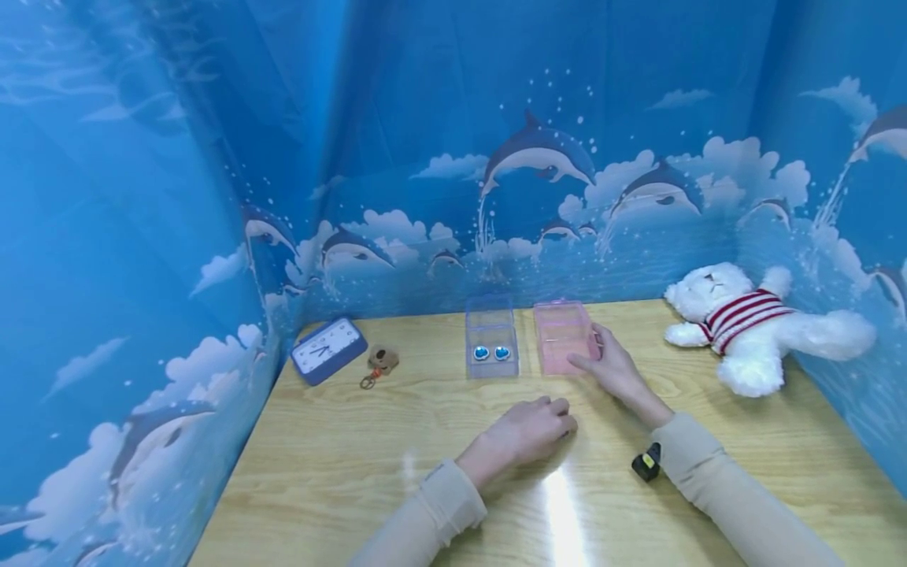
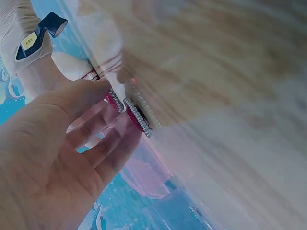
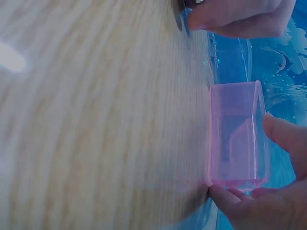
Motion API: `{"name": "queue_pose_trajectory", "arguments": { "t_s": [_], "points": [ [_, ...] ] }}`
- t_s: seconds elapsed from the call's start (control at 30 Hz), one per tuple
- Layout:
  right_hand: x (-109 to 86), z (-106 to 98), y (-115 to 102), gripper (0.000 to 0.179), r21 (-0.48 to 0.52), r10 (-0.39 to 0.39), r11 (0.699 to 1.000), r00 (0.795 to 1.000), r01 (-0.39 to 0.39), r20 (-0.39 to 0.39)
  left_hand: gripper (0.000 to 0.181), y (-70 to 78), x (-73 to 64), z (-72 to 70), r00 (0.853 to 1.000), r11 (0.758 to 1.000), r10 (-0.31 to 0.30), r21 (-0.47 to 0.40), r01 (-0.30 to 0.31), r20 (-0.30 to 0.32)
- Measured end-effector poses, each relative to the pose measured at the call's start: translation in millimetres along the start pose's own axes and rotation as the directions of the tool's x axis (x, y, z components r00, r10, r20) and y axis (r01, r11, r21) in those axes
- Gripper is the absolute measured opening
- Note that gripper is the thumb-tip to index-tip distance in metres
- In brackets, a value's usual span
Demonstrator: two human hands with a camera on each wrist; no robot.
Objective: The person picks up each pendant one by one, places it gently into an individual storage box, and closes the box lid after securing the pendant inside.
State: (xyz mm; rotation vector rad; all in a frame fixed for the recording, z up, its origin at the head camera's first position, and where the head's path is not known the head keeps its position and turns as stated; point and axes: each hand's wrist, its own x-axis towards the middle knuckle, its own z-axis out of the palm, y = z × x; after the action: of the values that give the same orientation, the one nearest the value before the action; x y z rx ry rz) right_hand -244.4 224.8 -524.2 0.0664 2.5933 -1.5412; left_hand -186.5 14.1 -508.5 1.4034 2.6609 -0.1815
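Observation:
My left hand (image 1: pixel 526 433) is low over the table, in front of the two boxes. Between thumb and fingers it pinches two red earrings (image 2: pixel 137 119) edged with silver beads, clearest in the left wrist view; in the head view the fingers hide them. Farther back, my right hand (image 1: pixel 616 372) grips the right side of a pink see-through plastic box (image 1: pixel 560 346) whose lid leans back, raised. Its thumb and fingers (image 3: pixel 228 199) span the box's end in the right wrist view. Left of it stands a clear purple box (image 1: pixel 489 368), lid up, with two blue silver-edged earrings (image 1: pixel 481 353) inside.
A blue clock (image 1: pixel 329 350) lies at the table's back left, beside a brown plush keychain (image 1: pixel 383 360). At the right is a white plush bear (image 1: pixel 751 315) in a striped sweater. A dolphin-print curtain (image 1: pixel 425 157) encloses the wooden table (image 1: pixel 319 472) behind and at the sides.

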Motion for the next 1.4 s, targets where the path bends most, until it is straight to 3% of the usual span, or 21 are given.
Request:
{"name": "queue_pose_trajectory", "arguments": {
  "t_s": [0.17,0.37,0.67,0.83,1.07,1.2,1.4],
  "points": [
    [-0.2,0,1,0.095,-0.008,-0.006,1.000,1.000,0.006,-0.013,0.026,-6.2,2.9,-2.4,0.997,0.994,-0.013,-0.111,0.005,-0.074],
    [-0.3,0,2,0.093,-0.015,-0.018,1.000,1.000,0.017,-0.023,0.024,-21.9,6.4,-6.8,0.986,0.970,-0.026,-0.242,-0.016,-0.167],
    [0.2,0,1,0.095,-0.009,-0.009,1.000,1.000,0.008,-0.025,0.045,-41.0,14.1,-22.2,0.969,0.927,-0.145,-0.370,0.063,-0.198],
    [-0.6,1,0,0.095,0.001,0.004,1.000,1.000,-0.004,-0.021,0.038,-48.5,23.4,-22.8,0.948,0.898,-0.213,-0.430,0.095,-0.236],
    [-1.4,2,1,0.095,0.015,-0.003,1.000,1.000,0.003,-0.016,0.043,-56.8,35.7,-17.9,0.907,0.846,-0.359,-0.488,0.216,-0.220],
    [-0.8,2,2,0.094,0.021,-0.006,1.000,1.000,0.006,-0.015,0.042,-60.1,40.6,-15.7,0.881,0.825,-0.392,-0.525,0.210,-0.263],
    [-2.1,2,1,0.094,0.018,-0.003,1.000,1.000,0.003,-0.016,0.037,-62.5,46.8,-16.1,0.855,0.837,-0.392,-0.517,0.179,-0.340]
  ]
}}
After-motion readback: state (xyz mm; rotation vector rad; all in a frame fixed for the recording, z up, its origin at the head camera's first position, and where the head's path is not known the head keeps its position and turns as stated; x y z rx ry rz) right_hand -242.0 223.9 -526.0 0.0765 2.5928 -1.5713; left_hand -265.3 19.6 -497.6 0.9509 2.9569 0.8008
